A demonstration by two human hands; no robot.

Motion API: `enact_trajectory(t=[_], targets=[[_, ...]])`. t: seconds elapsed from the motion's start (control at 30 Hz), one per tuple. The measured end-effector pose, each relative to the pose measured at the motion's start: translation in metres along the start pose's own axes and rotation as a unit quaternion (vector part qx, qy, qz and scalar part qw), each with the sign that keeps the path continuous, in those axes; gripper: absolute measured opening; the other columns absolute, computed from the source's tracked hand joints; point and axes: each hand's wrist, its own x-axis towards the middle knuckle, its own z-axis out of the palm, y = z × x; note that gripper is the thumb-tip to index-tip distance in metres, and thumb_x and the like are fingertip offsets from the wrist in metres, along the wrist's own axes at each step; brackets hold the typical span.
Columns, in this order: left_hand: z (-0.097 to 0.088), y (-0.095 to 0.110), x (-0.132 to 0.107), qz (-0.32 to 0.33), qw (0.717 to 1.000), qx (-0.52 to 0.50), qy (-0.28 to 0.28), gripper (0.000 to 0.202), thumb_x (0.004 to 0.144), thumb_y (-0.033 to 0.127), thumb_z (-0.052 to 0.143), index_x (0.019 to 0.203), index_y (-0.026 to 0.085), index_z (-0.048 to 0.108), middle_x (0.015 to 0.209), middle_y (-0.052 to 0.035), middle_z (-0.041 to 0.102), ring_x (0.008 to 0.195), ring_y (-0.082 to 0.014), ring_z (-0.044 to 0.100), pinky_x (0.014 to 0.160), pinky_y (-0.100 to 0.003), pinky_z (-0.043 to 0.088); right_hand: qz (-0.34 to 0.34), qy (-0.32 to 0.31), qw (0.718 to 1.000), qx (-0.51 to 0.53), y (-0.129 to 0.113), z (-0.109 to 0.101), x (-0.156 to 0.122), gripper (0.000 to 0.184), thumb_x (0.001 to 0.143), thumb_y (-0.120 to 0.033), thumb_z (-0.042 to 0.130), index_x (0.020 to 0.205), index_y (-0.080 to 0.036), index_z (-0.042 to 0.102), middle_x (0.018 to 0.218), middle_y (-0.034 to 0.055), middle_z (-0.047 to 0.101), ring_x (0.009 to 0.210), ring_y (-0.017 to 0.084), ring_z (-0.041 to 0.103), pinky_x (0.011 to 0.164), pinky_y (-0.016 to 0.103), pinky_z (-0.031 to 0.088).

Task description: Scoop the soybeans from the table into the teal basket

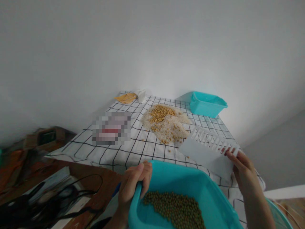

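Note:
My left hand (137,179) is closed round the near-left rim of a turquoise plastic basin (176,171), which tilts at the table's front edge. Small green-brown beans (176,206) lie in the bottom of it. At the right, my right hand (243,167) grips the slotted edge of a white plastic slotted panel (205,152). The panel slants over the cloth, its far corner near a pile of white rice (172,127). Yellow soybeans (162,112) are heaped on the rice, with several scattered around it.
A second turquoise basin (207,105) stands at the back right of the checked tablecloth (138,151). A yellow cloth-like item (126,97) and a white crumpled item (141,95) lie at the back left. Black cables (78,192) and boxes are below left; a wall rises behind.

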Motion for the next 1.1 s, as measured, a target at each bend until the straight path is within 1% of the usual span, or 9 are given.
enact_trajectory(t=[0.17, 0.33, 0.43, 0.57, 0.67, 0.73, 0.8, 0.97, 1.1], targets=[[-0.002, -0.009, -0.004, 0.004, 1.0, 0.016, 0.002, 0.067, 0.105, 0.028, 0.025, 0.039, 0.021, 0.033, 0.036, 0.0011, 0.036, 0.04, -0.0151, 0.034, 0.069, -0.039, 0.038, 0.014, -0.051, 0.999, -0.006, -0.009, 0.026, 0.005, 0.019, 0.074, -0.041, 0.081, 0.085, -0.026, 0.08, 0.093, 0.0028, 0.079, 0.092, 0.026, 0.071, 0.074, 0.03, 0.052], [-0.004, -0.001, -0.003, 0.007, 0.998, 0.053, 0.016, 0.069, 0.105, 0.036, 0.028, 0.037, 0.024, 0.033, 0.034, 0.0001, 0.036, 0.04, -0.0165, 0.036, 0.066, -0.04, 0.04, 0.1, -0.129, 0.986, 0.034, -0.017, 0.049, 0.007, 0.017, 0.074, -0.039, 0.082, 0.083, -0.024, 0.078, 0.083, 0.0015, 0.077, 0.068, 0.018, 0.066, 0.058, 0.025, 0.051], [-0.007, 0.003, -0.002, 0.014, 0.999, 0.043, 0.016, 0.068, 0.105, 0.033, 0.029, 0.038, 0.022, 0.036, 0.036, 0.0004, 0.038, 0.042, -0.0162, 0.037, 0.066, -0.039, 0.039, 0.15, -0.175, 0.972, 0.04, -0.023, 0.06, 0.008, 0.019, 0.073, -0.036, 0.084, 0.084, -0.023, 0.078, 0.079, 0.0022, 0.076, 0.065, 0.018, 0.066, 0.059, 0.025, 0.053], [-0.018, 0.005, -0.002, 0.025, 0.999, 0.024, -0.017, 0.066, 0.105, 0.029, 0.025, 0.041, 0.02, 0.037, 0.038, 0.001, 0.038, 0.043, -0.0161, 0.037, 0.07, -0.04, 0.039, 0.182, -0.203, 0.961, 0.031, -0.028, 0.07, 0.009, 0.022, 0.072, -0.037, 0.084, 0.084, -0.021, 0.077, 0.077, 0.0033, 0.076, 0.063, 0.018, 0.067, 0.058, 0.025, 0.053], [-0.032, 0.008, 0.001, 0.034, 0.997, 0.047, -0.058, 0.066, 0.106, 0.03, 0.023, 0.043, 0.02, 0.039, 0.039, 0.001, 0.04, 0.045, -0.0166, 0.04, 0.072, -0.04, 0.039, 0.157, -0.216, 0.963, 0.03, -0.029, 0.075, 0.009, 0.022, 0.073, -0.039, 0.083, 0.081, -0.02, 0.076, 0.078, 0.0037, 0.076, 0.065, 0.017, 0.067, 0.056, 0.024, 0.051], [-0.041, 0.012, 0.003, 0.027, 0.991, 0.066, -0.112, 0.066, 0.107, 0.03, 0.022, 0.045, 0.02, 0.044, 0.041, 0.0003, 0.046, 0.047, -0.0168, 0.042, 0.073, -0.041, 0.04, 0.114, -0.231, 0.966, 0.027, -0.029, 0.076, 0.008, 0.023, 0.074, -0.041, 0.082, 0.079, -0.019, 0.076, 0.08, 0.0044, 0.076, 0.069, 0.019, 0.067, 0.06, 0.025, 0.051], [-0.047, 0.015, 0.005, 0.03, 0.988, 0.07, -0.132, 0.066, 0.107, 0.031, 0.021, 0.046, 0.02, 0.045, 0.042, -0.0005, 0.048, 0.047, -0.0175, 0.043, 0.07, -0.04, 0.04, 0.067, -0.236, 0.969, 0.021, -0.029, 0.078, 0.007, 0.023, 0.076, -0.042, 0.08, 0.079, -0.02, 0.076, 0.082, 0.0051, 0.077, 0.072, 0.021, 0.068, 0.064, 0.028, 0.052], [-0.046, 0.022, 0.007, 0.056, 0.997, 0.039, -0.042, 0.064, 0.105, 0.025, 0.022, 0.043, 0.019, 0.037, 0.038, 0.001, 0.042, 0.041, -0.0154, 0.038, 0.065, -0.039, 0.038, 0.013, -0.171, 0.984, 0.039, -0.029, 0.08, 0.011, 0.023, 0.079, -0.045, 0.075, 0.081, -0.022, 0.077, 0.087, 0.0058, 0.078, 0.077, 0.024, 0.07, 0.066, 0.032, 0.052], [-0.043, 0.028, 0.008, 0.041, 0.996, 0.051, -0.065, 0.063, 0.105, 0.027, 0.024, 0.044, 0.018, 0.038, 0.038, 0.001, 0.042, 0.041, -0.0153, 0.037, 0.059, -0.036, 0.037, -0.016, -0.096, 0.994, 0.05, -0.027, 0.084, 0.025, 0.02, 0.078, -0.043, 0.078, 0.085, -0.024, 0.078, 0.094, 0.0042, 0.079, 0.082, 0.024, 0.07, 0.07, 0.031, 0.05]])
